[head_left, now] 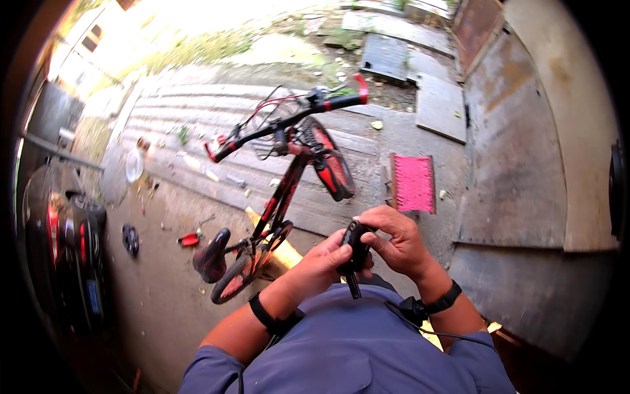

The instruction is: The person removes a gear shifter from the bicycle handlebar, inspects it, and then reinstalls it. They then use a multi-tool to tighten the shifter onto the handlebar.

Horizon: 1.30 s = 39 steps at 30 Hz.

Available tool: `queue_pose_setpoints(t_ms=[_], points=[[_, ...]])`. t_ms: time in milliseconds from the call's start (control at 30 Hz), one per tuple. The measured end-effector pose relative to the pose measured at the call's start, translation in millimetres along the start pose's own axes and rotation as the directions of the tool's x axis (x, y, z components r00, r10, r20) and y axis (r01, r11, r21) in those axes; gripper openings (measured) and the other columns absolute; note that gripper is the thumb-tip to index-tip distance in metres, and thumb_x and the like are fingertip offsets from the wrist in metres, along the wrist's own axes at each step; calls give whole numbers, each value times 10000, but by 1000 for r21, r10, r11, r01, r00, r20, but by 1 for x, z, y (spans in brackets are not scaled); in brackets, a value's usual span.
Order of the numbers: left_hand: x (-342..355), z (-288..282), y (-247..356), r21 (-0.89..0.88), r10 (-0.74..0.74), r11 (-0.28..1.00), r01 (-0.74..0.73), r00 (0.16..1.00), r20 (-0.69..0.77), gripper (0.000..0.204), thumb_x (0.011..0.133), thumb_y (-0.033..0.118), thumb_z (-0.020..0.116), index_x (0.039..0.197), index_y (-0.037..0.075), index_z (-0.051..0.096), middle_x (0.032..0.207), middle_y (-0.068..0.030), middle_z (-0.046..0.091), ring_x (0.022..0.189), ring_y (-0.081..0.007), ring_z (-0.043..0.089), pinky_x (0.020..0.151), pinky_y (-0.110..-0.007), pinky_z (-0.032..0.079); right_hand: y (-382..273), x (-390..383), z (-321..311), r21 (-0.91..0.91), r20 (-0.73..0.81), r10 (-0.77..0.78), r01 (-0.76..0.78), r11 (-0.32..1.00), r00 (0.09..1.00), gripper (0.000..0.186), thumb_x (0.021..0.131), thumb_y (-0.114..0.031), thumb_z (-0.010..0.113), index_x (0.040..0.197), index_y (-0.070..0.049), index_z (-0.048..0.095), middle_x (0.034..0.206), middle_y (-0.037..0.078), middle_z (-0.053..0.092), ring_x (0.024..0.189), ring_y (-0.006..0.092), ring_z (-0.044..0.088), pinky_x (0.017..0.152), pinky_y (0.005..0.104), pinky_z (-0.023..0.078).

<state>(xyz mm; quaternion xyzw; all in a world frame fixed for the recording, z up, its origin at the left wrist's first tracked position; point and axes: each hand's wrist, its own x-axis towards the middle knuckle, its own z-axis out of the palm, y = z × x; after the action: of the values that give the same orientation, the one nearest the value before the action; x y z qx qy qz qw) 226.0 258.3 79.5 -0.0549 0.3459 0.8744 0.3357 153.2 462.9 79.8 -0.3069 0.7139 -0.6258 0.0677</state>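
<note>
Close to my body, both hands meet on a black oblong piece [356, 241] with small round marks on its face and a short dark rod pointing down. I cannot tell exactly what kind of part or tool it is. My left hand [320, 264] grips its left side, thumb across the front. The fingers of my right hand [398, 241] pinch its upper right edge. Beyond my hands stands a red and black bicycle [287, 187], its handlebar [282, 126] far from me. Its black saddle [212, 256] is at the near left.
A pink woven stool [414, 184] stands right of the bicycle. On the ground at left lie a red and black part [189, 240] and a black part [130, 241]. A black vehicle [72, 262] is at the far left. Rusty metal sheets [518, 144] line the right side.
</note>
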Motion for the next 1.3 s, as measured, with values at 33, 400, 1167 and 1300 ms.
queue_pose_setpoints(t_ms=[33, 400, 1167, 1300], points=[[-4, -6, 5, 25, 1, 1000, -1, 1000, -1, 615, 963, 480, 689, 1371, 74, 474, 1144, -108, 641, 1036, -235, 675, 931, -376, 536, 4, 7, 4, 74, 49, 25, -29, 997, 998, 198, 931, -90, 724, 1102, 9, 701, 1072, 113, 703, 945, 213, 668, 845, 336, 522], [-59, -94, 58, -78, 165, 983, -168, 985, -44, 547, 964, 486, 674, 1286, 77, 507, 1027, -85, 643, 872, -163, 656, 757, -294, 527, 19, 109, 100, 312, 430, 154, -306, 899, 889, 198, 996, -30, 656, 1185, -5, 604, 953, 41, 709, 831, 110, 670, 749, 275, 541], [-64, -158, 113, -123, 306, 862, -492, 697, -649, 442, 1048, 272, 529, 1376, -22, 502, 1120, -153, 665, 871, -203, 692, 690, -284, 550, 102, 237, 193, 342, 686, 482, -827, 446, 544, 351, 1088, -325, 526, 1252, -32, 630, 1106, 55, 689, 954, 154, 656, 892, 313, 525], [-37, -172, 131, -143, 237, 828, -542, 569, -788, 353, 1061, 262, 519, 1290, -1, 578, 1058, -128, 702, 859, -191, 692, 665, -284, 540, 141, 266, 197, 251, 705, 558, -890, 381, 438, 386, 1072, -388, 543, 1284, -71, 601, 1097, 58, 698, 985, 172, 676, 878, 310, 531]])
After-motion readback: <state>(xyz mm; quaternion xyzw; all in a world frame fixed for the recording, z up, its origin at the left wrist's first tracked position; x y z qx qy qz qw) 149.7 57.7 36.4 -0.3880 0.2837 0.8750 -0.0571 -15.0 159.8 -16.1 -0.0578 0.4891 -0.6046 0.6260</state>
